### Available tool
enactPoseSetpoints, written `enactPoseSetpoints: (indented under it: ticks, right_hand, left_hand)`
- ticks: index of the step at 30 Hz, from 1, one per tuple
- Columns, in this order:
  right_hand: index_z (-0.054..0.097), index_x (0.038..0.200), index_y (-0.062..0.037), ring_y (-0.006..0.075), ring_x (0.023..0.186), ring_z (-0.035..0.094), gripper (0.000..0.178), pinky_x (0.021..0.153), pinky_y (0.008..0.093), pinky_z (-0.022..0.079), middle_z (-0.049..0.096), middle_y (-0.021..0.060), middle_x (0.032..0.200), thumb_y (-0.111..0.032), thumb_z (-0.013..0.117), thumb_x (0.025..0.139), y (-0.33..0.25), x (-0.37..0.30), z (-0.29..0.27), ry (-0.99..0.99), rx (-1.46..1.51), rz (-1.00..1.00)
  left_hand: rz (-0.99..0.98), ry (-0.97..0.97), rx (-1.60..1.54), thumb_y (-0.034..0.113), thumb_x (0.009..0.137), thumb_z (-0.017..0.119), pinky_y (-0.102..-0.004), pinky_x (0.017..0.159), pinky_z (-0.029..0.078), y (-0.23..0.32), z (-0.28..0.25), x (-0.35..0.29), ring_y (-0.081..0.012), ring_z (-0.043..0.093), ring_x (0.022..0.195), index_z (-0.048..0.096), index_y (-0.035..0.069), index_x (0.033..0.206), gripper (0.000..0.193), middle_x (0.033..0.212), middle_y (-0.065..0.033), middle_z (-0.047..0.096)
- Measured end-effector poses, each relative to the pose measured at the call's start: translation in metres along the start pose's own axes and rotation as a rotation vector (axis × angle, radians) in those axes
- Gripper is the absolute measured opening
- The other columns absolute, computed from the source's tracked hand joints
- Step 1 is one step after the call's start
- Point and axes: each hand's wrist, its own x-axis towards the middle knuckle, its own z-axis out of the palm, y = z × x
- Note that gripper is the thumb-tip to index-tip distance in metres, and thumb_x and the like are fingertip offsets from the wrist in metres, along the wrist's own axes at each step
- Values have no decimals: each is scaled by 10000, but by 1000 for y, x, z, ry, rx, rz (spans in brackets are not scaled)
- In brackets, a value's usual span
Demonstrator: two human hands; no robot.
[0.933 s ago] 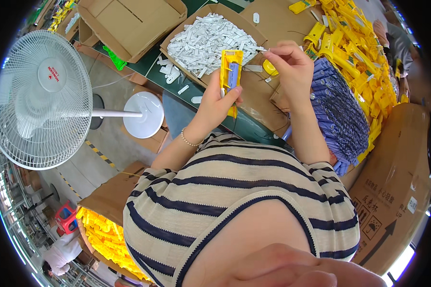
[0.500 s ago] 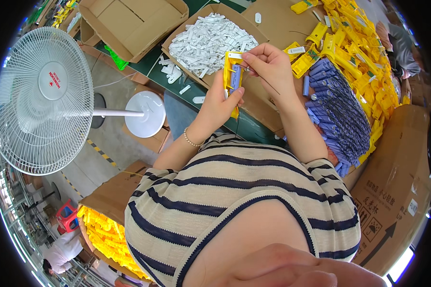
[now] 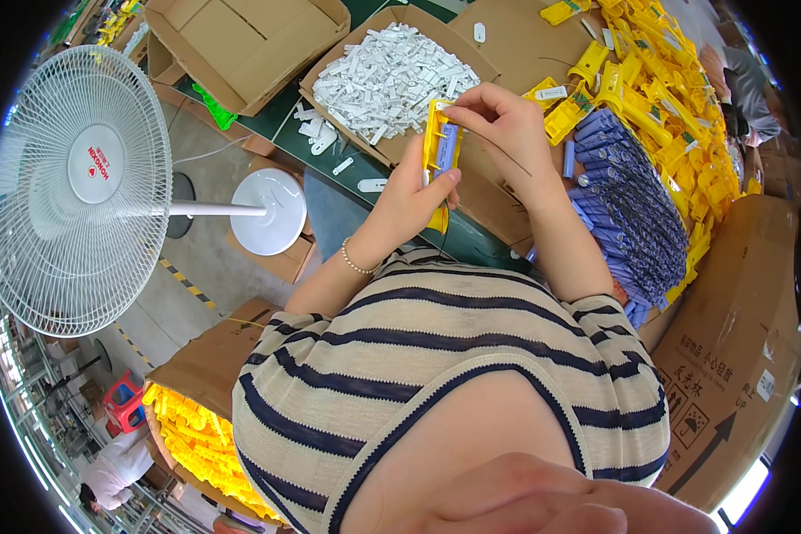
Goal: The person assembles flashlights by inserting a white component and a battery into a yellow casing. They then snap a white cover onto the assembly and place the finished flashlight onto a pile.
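Observation:
My left hand (image 3: 407,194) grips a yellow plastic housing (image 3: 432,142) by its lower part, its open side facing up. A blue cylindrical battery cell (image 3: 448,142) lies lengthwise inside. At the housing's far end, my right hand (image 3: 505,132) has its thumb and fingers closed on a small white plastic piece (image 3: 442,106), which they partly cover. A thin dark wire (image 3: 510,157) trails from under the right fingers toward the right wrist. Another dark wire hangs by the housing's near end.
Beyond my hands, a cardboard tray holds many white pieces (image 3: 392,76). To the right are wired blue cells (image 3: 627,209) and a heap of yellow housings (image 3: 659,98). A white fan (image 3: 84,187) stands left, near a box of yellow parts (image 3: 196,436). A large carton (image 3: 730,356) stands right.
The housing and both hands have shifted slightly right. My right fingers now cover more of the white piece at the housing's far end. The fan head has turned slightly.

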Motion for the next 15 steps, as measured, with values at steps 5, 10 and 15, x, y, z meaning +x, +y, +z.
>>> enactPoseSetpoints:
  ticks: [5,10,15]
  right_hand:
    - [663,853,-56,206,631,616,178,585,293,488,626,85,720,-218,681,782,1,14,-13,-97,-287,-136]
    - [669,851,-99,224,690,607,139,605,316,494,624,44,798,-216,652,778,12,17,-18,-143,-571,-588]
    - [648,861,-81,190,702,627,104,604,279,506,636,27,819,-120,664,766,15,14,-17,28,-419,-679]
  left_hand:
    - [-31,-45,-17,79,890,508,-282,632,501,-1,-2,0,-139,581,690,349,15,1220,372,886,-81,544]
    - [-103,-49,-173,78,885,517,-286,609,509,5,-2,-2,-143,585,677,391,35,1185,329,874,-75,555]
    - [-101,-32,-188,92,895,517,-291,599,512,6,-2,-1,-146,588,667,394,35,1181,316,875,-76,559]
